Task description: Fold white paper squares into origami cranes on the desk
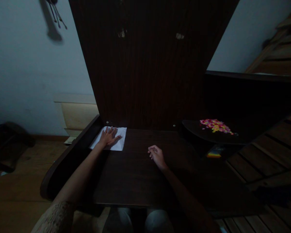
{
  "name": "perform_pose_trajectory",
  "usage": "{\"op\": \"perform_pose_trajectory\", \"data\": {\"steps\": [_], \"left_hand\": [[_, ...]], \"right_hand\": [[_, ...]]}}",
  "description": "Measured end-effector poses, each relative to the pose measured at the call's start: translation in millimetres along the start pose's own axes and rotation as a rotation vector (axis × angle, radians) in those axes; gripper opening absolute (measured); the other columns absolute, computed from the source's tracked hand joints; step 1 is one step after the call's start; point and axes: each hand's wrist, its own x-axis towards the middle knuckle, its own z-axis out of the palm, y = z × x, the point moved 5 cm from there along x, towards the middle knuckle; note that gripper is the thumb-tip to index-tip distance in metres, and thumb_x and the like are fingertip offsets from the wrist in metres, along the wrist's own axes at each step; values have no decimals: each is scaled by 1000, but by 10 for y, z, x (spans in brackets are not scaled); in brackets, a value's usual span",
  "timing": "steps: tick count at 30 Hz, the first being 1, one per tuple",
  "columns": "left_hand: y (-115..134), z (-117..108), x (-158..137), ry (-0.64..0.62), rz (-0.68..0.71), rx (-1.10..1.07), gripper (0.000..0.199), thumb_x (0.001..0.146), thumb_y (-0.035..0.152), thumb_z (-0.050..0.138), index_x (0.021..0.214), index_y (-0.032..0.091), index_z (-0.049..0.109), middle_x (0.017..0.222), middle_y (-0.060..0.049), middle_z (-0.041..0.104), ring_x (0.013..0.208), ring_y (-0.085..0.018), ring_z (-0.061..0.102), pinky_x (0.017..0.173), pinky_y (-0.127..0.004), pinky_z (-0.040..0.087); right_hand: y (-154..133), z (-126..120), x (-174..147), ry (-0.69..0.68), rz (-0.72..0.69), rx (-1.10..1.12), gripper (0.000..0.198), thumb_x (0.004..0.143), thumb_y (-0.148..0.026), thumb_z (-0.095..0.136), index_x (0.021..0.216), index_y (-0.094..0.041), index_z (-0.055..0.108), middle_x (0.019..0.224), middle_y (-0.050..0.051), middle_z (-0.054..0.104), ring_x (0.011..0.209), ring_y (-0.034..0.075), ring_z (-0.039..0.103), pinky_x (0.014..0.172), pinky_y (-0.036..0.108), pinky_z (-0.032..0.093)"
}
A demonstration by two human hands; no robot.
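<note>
My left hand (pixel 108 137) lies flat with fingers spread on a white sheet or stack of paper (pixel 119 146). The paper rests at the far left corner of a dark wooden desk (pixel 133 174), against the raised side panel. Over the middle of the desktop is my right hand (pixel 157 156), its fingers curled together. Whatever those fingers may hold is hidden or too small to see. To the right, a pile of small pink, red and yellow pieces (pixel 217 125) sits on a dark raised shelf (pixel 194 126), apart from both hands.
A tall dark back panel (pixel 145 71) rises behind the desktop. The curved side panel (pixel 63 168) bounds the left. A rainbow-coloured item (pixel 213 154) is under the right shelf. Wooden slats (pixel 271 158) lie at far right. My knees (pixel 157 221) are below the front edge.
</note>
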Motion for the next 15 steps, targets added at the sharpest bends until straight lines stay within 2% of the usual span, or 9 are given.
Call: {"op": "perform_pose_trajectory", "data": {"steps": [3,7,15], "left_hand": [[-28,140,63,-11,2,-24,76,87,67,26,148,21,26,155,-12,20,142,-40,8,108,-62,11],[-68,310,86,-51,-52,-36,75,88,65,22,148,20,24,155,-12,20,142,-41,8,109,-62,9],[-93,426,90,-86,-117,-81,76,86,70,16,149,28,21,157,-7,13,142,-42,2,104,-71,2]], "right_hand": [[12,2,4,1,10,-9,22,71,-41,61,70,-19,59,60,0,60,43,9,49,34,18,34],[11,10,11,14,18,-39,25,69,-44,63,68,-19,59,58,0,61,42,10,49,36,20,34],[-12,28,-8,20,27,-120,26,69,-46,62,66,-20,59,57,0,60,44,12,49,40,23,37]]}}
